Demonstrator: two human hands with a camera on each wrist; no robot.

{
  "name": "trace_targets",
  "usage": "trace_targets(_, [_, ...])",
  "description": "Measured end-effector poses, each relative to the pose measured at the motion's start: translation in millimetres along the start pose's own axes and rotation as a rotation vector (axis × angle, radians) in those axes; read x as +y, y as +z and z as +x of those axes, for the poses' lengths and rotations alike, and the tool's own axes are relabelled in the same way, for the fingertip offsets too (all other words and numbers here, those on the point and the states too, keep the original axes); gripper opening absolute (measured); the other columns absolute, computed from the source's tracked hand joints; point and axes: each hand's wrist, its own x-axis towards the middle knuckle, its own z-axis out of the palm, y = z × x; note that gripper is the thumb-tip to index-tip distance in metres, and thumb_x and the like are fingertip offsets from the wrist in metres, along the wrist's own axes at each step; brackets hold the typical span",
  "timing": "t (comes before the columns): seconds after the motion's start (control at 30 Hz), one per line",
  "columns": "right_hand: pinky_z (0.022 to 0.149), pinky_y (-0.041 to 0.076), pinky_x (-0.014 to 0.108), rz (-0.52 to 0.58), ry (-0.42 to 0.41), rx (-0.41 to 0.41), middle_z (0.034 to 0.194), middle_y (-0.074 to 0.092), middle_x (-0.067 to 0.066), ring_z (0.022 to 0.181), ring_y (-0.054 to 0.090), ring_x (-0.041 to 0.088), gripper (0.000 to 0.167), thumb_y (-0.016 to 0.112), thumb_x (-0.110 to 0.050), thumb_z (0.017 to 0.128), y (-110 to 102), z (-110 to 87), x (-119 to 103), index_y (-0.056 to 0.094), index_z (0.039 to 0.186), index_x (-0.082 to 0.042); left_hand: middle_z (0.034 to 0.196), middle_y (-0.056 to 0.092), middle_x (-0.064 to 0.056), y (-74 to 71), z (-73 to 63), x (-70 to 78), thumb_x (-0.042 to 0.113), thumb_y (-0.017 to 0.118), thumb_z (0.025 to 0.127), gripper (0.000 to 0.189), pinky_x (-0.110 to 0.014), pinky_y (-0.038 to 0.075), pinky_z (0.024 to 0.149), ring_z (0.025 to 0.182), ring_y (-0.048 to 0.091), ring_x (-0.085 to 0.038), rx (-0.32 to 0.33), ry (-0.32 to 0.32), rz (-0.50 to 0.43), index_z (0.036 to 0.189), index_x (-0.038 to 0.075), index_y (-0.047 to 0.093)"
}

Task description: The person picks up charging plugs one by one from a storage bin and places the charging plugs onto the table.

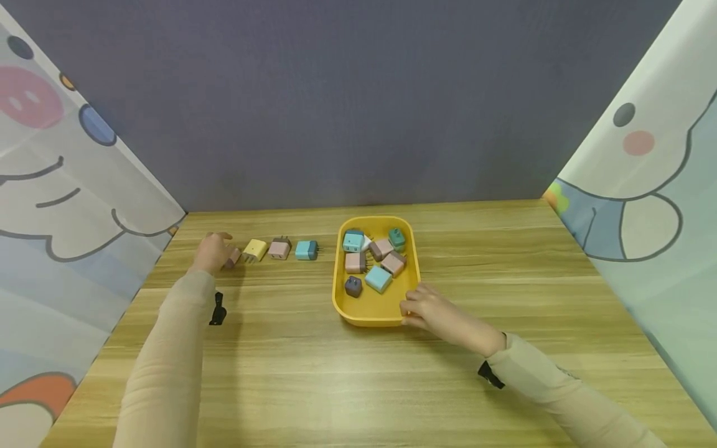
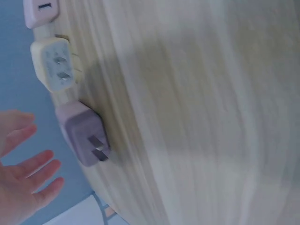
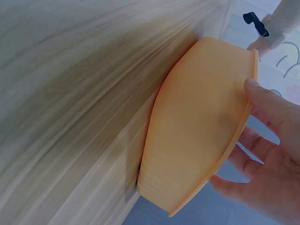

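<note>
My left hand [image 1: 210, 254] is at the left end of a row of charger plugs. In the left wrist view its fingers are spread, apart from a pink and mauve charger plug [image 2: 86, 133] whose two metal prongs face out. Along the row to the right come a yellow charger plug [image 1: 254, 249], a pink one [image 1: 279, 249] and a blue one [image 1: 306, 250]. With my right hand [image 1: 439, 312] I hold the near right corner of a yellow bin [image 1: 386, 309]; the thumb lies outside at the rim, fingers over the other side.
Several charger plugs lie in the bin, among them a light blue one [image 1: 378, 279], a dark purple one [image 1: 353, 286] and a green one [image 1: 396, 238]. A dark panel [image 1: 358, 112] rises behind the wooden table [image 1: 291, 386], with cartoon-printed sheets on both sides.
</note>
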Motion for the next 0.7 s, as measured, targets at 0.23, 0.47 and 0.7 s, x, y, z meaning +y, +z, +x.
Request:
trace_targets(0.23, [0.088, 0.038, 0.05, -0.002, -0.001, 0.002, 0.069, 0.042, -0.006, 0.071, 0.037, 0.012, 0.015, 0.064, -0.019, 0.078, 0.1, 0.0, 0.7, 0.051, 0.072, -0.014, 0.118, 0.04, -0.038, -2.7, 5.2, 11.9, 0.012, 0.042, 0.089, 0.033, -0.043, 0.044, 0.057, 0.076, 0.051, -0.039, 0.024, 0.007, 0.082, 0.115, -0.008, 0.051])
trace_targets(0.47, [0.088, 0.038, 0.05, -0.001, -0.002, 0.001, 0.069, 0.042, -0.006, 0.071, 0.037, 0.012, 0.015, 0.064, -0.02, 0.078, 0.0, -0.1, 0.7, 0.052, 0.072, -0.014, 0.114, 0.044, -0.036, -4.9, 7.7, 26.5, 0.015, 0.042, 0.091, 0.034, -0.047, 0.044, 0.068, 0.072, 0.055, -0.037, 0.004, 0.027, 0.094, 0.115, -0.007, 0.051])
trace_targets(0.7, [0.088, 0.038, 0.05, 0.009, 0.0, -0.001, 0.069, 0.042, -0.006, 0.071, 0.037, 0.012, 0.015, 0.064, -0.019, 0.078, -0.7, -0.2, -0.1, 0.052, 0.072, -0.014, 0.125, 0.034, -0.036, -7.2, 9.3, 40.6, 0.015, 0.04, 0.091, 0.037, -0.042, 0.046, 0.061, 0.052, 0.053, -0.026, -0.038, 0.052, 0.044, 0.121, -0.007, 0.046])
